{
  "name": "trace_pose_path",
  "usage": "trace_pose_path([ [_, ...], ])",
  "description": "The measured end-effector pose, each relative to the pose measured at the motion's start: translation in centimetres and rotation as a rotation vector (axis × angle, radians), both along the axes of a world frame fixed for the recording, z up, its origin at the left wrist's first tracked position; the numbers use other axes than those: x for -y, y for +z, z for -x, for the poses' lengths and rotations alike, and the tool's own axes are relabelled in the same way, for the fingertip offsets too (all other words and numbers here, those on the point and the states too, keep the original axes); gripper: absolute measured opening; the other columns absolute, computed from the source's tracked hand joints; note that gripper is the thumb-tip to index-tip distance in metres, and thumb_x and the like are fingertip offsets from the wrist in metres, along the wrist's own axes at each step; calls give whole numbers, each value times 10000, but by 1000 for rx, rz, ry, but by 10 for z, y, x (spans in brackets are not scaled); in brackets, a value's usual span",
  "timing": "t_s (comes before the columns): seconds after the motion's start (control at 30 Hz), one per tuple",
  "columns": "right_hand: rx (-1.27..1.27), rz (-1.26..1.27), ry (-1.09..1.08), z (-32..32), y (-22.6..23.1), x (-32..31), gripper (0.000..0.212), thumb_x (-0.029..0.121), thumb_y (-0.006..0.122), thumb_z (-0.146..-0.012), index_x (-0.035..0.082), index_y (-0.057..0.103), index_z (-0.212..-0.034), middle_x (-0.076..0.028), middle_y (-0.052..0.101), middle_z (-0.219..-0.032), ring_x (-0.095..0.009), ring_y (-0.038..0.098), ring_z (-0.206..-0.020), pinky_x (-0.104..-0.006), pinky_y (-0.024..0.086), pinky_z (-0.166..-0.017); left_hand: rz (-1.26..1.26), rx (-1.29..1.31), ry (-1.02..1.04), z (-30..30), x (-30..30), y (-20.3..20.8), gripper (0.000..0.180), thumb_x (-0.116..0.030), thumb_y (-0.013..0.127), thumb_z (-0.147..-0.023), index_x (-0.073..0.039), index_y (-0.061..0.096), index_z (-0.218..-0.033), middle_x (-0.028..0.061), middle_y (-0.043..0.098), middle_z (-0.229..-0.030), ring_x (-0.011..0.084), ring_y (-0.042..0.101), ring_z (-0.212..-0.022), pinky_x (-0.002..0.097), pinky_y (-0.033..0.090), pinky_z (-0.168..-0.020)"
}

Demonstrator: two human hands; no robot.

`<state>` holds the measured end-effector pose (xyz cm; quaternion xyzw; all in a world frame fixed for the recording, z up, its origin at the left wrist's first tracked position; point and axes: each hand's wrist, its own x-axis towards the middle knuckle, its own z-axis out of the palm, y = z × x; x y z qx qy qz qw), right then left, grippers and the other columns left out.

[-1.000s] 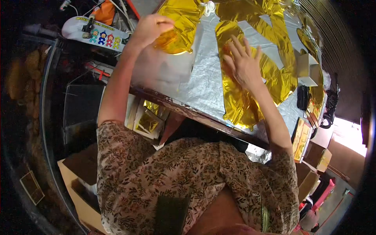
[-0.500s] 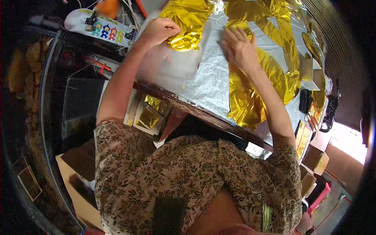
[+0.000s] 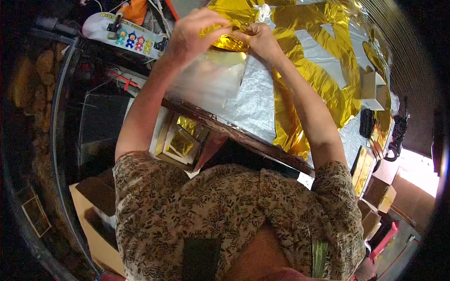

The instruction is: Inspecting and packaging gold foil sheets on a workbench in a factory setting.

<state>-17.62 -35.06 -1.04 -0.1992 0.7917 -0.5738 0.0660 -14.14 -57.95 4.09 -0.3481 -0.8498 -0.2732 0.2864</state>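
A crinkled piece of gold foil is raised at its near edge, at the far side of the table. My right hand pinches that edge between thumb and fingers. My left hand is at the foil's left side, smeared by motion, so its grip is unclear. Under and in front of the foil lies a smooth, pale, shiny sheet. To the right, a larger gold foil sheet with cut-out gaps spreads over the silver table covering.
A white skateboard deck with cartoon figures lies at the far left. A small open white box and a black case stand along the right edge. Framed gold pieces sit below the table's front edge. A cardboard box stands lower left.
The gold foil's near edge has been lifted away from me, uncovering more of the pale sheet. My right hand has moved left from the larger foil and taken hold of the smaller piece.
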Motion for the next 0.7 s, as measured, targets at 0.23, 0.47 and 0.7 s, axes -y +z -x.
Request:
trace_pose_path([
  [0.23,-30,-26,-29,15,-18,-3,336,251,771,-950,30,685,-712,77,558,-604,-21,448,-563,-272,362,-482,292,-84,24,-34,11,-16,347,-235,799,-806,-197,749,-1147,-6,651,-1142,237,609,-1056,390,457,-884],
  [0.47,-39,-6,-45,9,-13,-7,434,303,736,-976,57,617,-639,107,497,-590,-5,403,-550,-249,317,-488,233,8,62,-27,8,-36,233,-215,793,-800,-164,770,-1026,-25,686,-1000,226,619,-987,395,455,-865],
  [0.7,110,331,-207,14,-18,3,476,345,690,-1006,108,555,-616,115,462,-630,-6,352,-569,-256,266,-500,31,437,196,-18,4,-41,157,-195,840,-806,-73,781,-885,45,737,-850,237,687,-796,342,518,-782],
])
